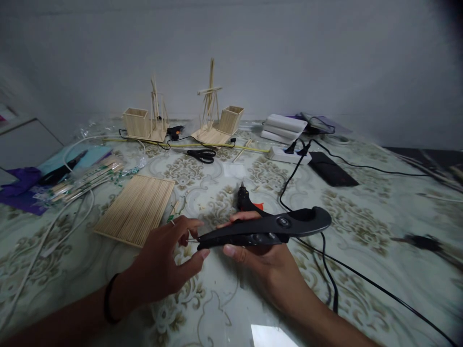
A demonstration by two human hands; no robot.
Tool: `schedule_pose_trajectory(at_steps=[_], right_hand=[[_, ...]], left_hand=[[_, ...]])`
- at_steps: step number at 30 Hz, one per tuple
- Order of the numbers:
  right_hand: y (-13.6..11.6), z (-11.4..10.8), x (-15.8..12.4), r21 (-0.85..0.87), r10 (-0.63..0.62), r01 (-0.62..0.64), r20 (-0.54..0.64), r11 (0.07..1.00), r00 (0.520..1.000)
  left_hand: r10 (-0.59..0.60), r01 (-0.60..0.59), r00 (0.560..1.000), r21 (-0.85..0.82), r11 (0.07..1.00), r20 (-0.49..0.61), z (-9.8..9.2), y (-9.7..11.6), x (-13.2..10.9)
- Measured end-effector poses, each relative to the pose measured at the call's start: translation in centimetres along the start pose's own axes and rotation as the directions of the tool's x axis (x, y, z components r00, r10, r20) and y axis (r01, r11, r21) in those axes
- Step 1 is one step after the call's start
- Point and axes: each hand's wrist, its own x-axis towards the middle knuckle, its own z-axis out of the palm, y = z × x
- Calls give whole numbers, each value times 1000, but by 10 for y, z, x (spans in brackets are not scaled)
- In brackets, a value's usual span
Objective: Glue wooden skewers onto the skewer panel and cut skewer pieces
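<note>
A black pivoted hand cutter [260, 231] with a hooked end lies across my right hand [267, 260], which is closed around its handles from below. At the handles' left end, my left hand [162, 255] has its fingers curled and thumb against the tip. A thin wire-like piece shows there between the fingers; its details are too small to tell. Just behind the cutter lies a black glue gun [246, 198], nozzle pointing away, with an orange part near its grip. A flat panel of thin wooden sticks [139, 207] rests beyond my left hand.
At the back stand two stick models with open boxes [136, 123] [231, 119]. Black scissors [201, 155], a yellow tape [249, 148], a power strip [280, 155] and a dark phone-like slab [331, 168] lie before them. Bagged sticks [88, 180] are left; black cords [376, 282] cross right.
</note>
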Motion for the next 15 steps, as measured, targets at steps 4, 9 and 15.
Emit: schedule_pose_trajectory(at_steps=[4,9,15], right_hand=[[-2,0,0,-31,3,-4,-29,1000,1000],[-2,0,1,-34,-27,25,-59,999,998],[3,-3,5,-21,-64,63,-104,998,992]], left_hand=[[-24,24,999,-12,1000,36,-1,1,1],[-2,3,1000,-5,1000,9,-2,1,2],[-14,12,997,-29,1000,-79,2,-2,1]])
